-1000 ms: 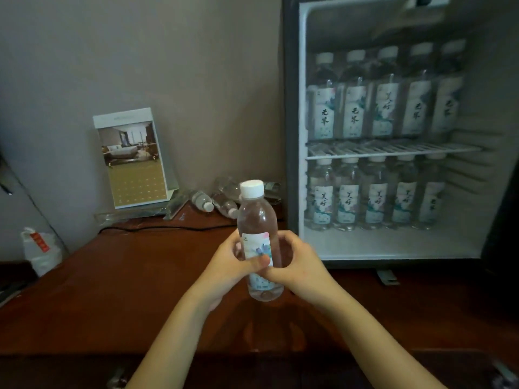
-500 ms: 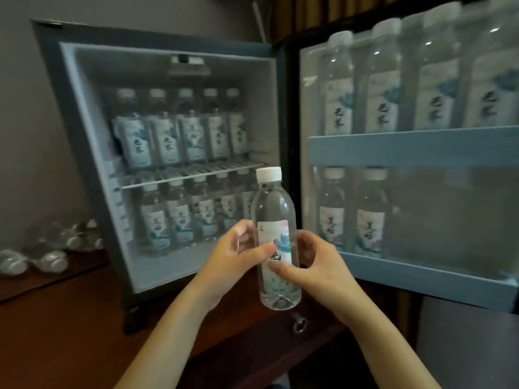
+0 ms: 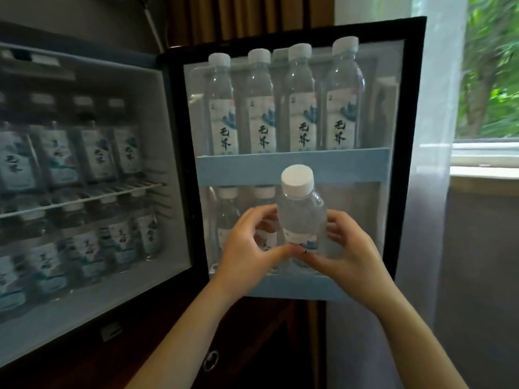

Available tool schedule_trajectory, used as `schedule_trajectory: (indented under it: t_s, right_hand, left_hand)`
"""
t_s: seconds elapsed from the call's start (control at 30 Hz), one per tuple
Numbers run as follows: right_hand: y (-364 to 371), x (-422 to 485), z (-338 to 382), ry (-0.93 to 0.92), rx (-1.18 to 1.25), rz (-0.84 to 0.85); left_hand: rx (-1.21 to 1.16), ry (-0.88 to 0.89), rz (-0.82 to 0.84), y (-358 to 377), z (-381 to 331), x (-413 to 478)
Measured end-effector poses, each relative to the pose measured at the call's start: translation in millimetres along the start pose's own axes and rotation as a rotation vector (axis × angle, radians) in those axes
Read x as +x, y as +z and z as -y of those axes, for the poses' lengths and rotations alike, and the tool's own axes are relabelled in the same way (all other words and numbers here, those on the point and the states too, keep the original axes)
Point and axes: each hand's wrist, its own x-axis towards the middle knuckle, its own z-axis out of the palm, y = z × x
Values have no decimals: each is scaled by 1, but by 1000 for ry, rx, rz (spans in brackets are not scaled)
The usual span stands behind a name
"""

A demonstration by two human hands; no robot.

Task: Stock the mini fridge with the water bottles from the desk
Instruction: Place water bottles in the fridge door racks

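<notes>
A clear plastic bottle with a ribbed white screw cap is held upright in front of the open fridge door. It is level with the lower shelf and to the right of the two bottles already there. It is not yet set down. Both hands grip it. The left hand and right hand curl their fingers round the sides of its round body, and the thumbs come close together over the paper label at the front.

The door has a black frame, a pale smooth lining and two light blue plastic shelves. The upper shelf carries a row of like bottles, all upright, with white labels bearing dark brush characters and a blue-green print. The two lower bottles stand at the left end of the lower shelf, partly hidden behind the left hand.

To the left is the fridge, with smooth grey-white walls. A white wire rack holds one row of bottles and a second row stands on the floor below; both are blurred. The fridge sits on a dark wooden desk. At the right a sheer white curtain hangs beside a window showing green leaves.
</notes>
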Motion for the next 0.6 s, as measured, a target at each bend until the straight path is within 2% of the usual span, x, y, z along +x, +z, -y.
schedule_trajectory:
  t_s: [0.17,0.33,0.6]
  right_hand:
    - [1,5,-23,79,6,3]
    - [10,9,-40,154,64,15]
    - [7,13,-49,196,-33,103]
  left_hand:
    - [223,256,-162,14,18,6]
    - [606,443,-278,18,36,10]
    - [752,430,-211,21,37,11]
